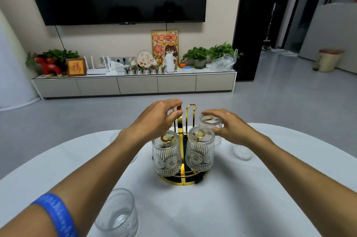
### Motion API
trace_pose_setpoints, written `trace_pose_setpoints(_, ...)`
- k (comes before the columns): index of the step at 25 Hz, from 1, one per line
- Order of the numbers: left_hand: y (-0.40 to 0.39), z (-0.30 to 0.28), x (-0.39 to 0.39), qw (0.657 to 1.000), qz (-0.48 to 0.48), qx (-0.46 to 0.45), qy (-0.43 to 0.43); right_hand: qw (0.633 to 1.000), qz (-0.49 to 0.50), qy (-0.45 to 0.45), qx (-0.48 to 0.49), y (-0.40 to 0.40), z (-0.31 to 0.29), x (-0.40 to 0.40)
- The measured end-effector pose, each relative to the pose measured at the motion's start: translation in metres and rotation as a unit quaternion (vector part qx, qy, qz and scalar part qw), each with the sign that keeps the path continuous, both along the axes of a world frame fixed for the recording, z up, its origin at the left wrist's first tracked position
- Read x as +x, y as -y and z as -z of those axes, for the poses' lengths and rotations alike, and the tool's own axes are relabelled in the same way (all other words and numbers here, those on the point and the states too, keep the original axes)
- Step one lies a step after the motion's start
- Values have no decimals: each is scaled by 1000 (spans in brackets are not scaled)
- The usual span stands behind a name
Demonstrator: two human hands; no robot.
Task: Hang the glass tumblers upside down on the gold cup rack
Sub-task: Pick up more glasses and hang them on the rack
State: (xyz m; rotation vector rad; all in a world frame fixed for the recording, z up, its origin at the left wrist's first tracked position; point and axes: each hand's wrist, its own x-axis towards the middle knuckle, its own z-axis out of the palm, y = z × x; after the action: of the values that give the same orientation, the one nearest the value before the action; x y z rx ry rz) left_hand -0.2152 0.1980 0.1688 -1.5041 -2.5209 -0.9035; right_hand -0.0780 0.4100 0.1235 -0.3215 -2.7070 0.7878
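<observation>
Your right hand [229,128] has its grip wrapped around the upturned base of the far right tumbler [211,123], which sits inverted on the gold cup rack [181,176] in the middle of the white worktop [241,198]. Your left hand [158,118] hovers with fingers spread and curled, its grip released, just in front of a bare gold prong [190,113]; whether it touches the rack you cannot tell. Two more tumblers hang upside down nearer you, one left [166,156], one right [200,150]. An upright glass [117,213] stands close to you, its lower part cut off by the frame. Your left forearm hides most of another glass [115,136], and one more [242,152] sits right of the rack.
</observation>
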Motion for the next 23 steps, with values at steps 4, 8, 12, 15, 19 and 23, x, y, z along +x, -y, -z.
trace_pose_setpoints(4,2,-1,8,999,1,-8,37,999,6,23,-21,3,-1,8)
trace_pose_setpoints(8,80,13,30,943,-77,208,249,973,149,-176,-29,40,-5,51)
trace_pose_setpoints(12,187,65,65,836,-252,311,374,959,85,-269,-25,146,3,78)
trace_pose_setpoints(15,205,87,75,751,-330,258,511,993,-55,-100,-1,233,20,55)
trace_pose_setpoints(19,202,100,87,694,-343,242,586,989,-43,139,29,302,39,8)
trace_pose_setpoints(23,214,102,86,617,-328,210,684,985,-4,45,-167,301,44,7)
